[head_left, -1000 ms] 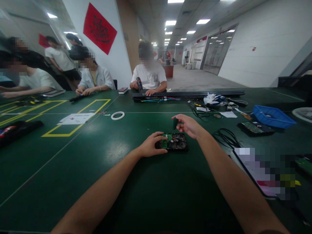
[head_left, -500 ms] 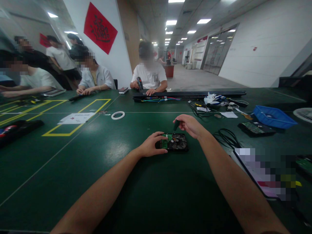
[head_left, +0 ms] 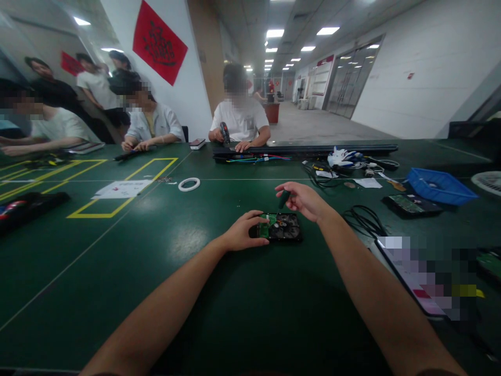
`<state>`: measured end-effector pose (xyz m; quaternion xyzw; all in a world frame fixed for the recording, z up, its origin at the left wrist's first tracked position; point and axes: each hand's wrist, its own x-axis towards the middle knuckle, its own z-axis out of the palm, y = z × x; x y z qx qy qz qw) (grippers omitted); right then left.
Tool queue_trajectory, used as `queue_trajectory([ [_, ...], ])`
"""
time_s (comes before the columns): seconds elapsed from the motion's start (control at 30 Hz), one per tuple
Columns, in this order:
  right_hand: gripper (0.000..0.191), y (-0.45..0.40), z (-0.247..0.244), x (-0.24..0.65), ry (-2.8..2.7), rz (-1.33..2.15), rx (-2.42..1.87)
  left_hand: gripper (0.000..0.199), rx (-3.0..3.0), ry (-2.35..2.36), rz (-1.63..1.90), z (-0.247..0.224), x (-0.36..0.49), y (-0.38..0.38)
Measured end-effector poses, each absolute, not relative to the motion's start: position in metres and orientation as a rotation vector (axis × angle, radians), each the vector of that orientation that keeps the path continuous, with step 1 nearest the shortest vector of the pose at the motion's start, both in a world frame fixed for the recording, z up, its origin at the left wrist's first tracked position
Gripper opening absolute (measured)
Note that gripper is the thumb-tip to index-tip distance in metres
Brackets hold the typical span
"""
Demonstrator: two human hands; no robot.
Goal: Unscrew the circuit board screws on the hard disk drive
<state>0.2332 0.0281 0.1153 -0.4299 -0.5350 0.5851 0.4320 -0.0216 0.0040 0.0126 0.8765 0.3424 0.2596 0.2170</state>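
Observation:
A hard drive point(head_left: 288, 227) lies flat on the green table, its green circuit board facing up. My left hand point(head_left: 246, 231) grips its left end, fingers along the far edge and thumb along the near edge. Above the board, my right hand point(head_left: 303, 201) holds a screwdriver point(head_left: 284, 199) by its dark green handle. The screwdriver stands nearly upright, with its shaft pointing down at the circuit board. Whether the tip sits in a screw is too small to tell.
On the right are a black cable point(head_left: 364, 222), another hard drive point(head_left: 412, 204), a blue tray point(head_left: 441, 186) and a tablet-like slab point(head_left: 409, 282). A roll of white tape point(head_left: 189, 184) lies left. Across the table, a person point(head_left: 239, 117) holds a power drill point(head_left: 224, 133) by a long black rail point(head_left: 305, 151).
The fingers of my right hand have shifted and loosened slightly around the screwdriver handle, which leans a little more. My left hand and the hard drive stay in place.

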Motion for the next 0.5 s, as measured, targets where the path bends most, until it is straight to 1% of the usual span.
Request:
queue_trajectory([
  [0.2, 0.027, 0.0287, 0.1154, 0.2358, -1.314, 1.56, -1.052, 0.071, 2.41, 0.954, 0.701, 0.0157, -0.0214, 0.0022],
  [0.5, 0.02, 0.0291, 0.1132, 0.2334, -1.221, 1.667, -1.01, 0.071, 2.415, 0.964, 0.707, 0.0152, -0.0208, 0.0021],
])
